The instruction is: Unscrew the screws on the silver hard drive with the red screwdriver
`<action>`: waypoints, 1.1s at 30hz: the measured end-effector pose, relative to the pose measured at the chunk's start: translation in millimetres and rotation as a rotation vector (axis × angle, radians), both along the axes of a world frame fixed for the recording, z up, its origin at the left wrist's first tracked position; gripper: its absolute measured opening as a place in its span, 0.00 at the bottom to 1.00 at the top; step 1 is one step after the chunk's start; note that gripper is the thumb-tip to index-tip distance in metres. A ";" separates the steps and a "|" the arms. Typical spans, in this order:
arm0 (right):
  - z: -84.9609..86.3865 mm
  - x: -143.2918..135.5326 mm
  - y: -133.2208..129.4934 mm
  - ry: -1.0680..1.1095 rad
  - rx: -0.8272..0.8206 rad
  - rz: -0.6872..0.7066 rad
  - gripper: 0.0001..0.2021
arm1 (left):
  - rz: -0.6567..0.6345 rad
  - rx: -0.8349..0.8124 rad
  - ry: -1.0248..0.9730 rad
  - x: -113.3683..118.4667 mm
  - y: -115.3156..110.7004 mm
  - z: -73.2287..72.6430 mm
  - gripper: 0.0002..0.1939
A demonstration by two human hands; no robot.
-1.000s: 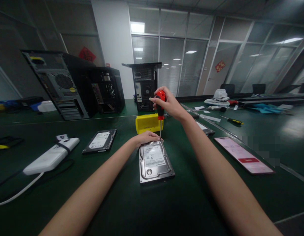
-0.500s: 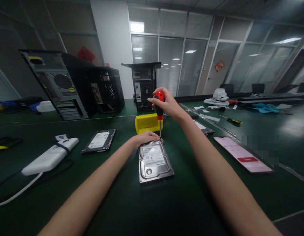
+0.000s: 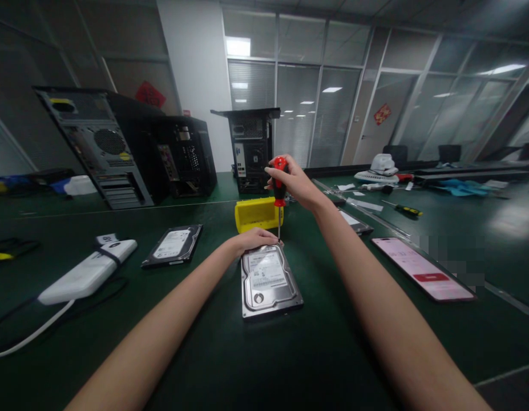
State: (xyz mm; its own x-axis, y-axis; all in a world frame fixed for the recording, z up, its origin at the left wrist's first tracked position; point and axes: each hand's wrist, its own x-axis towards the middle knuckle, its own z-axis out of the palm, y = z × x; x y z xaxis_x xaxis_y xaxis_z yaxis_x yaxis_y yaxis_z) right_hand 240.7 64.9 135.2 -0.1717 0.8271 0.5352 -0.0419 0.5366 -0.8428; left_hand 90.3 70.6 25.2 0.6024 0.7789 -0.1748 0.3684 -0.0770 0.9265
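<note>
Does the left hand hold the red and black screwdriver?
No, the right hand grips the red and black screwdriver, while the left hand lies at the far end of the silver rectangular hard drive.

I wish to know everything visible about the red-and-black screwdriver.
The screwdriver has a plastic-looking red and black handle and a slim, metal-looking shaft. It stands nearly upright in the right hand's grip, its tip at the far right corner of the hard drive. The tip's shape is unclear.

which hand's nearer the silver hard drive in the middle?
Left. The left hand rests on the far end of the silver hard drive; the right hand is above that end, gripping the red-and-black screwdriver.
</note>
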 end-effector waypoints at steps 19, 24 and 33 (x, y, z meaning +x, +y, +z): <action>-3.4 2.5 5.8 0.066 0.025 0.090 0.16 | 0.001 0.012 0.014 1.5 -0.5 -1.2 0.13; -2.8 1.7 0.6 0.034 0.078 0.131 0.23 | -0.002 0.027 0.028 1.4 -2.8 1.3 0.13; -0.7 0.5 -2.7 -0.010 0.084 0.036 0.20 | 0.011 0.032 0.061 0.6 -4.2 3.0 0.14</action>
State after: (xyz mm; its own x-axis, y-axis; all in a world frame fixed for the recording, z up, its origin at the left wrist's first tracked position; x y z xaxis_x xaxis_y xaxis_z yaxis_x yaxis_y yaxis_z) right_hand 241.2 62.2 134.6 -0.2061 0.7726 0.6005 -0.0541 0.6037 -0.7954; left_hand 90.9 66.4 28.2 0.5827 0.7911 -0.1862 0.4255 -0.1018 0.8992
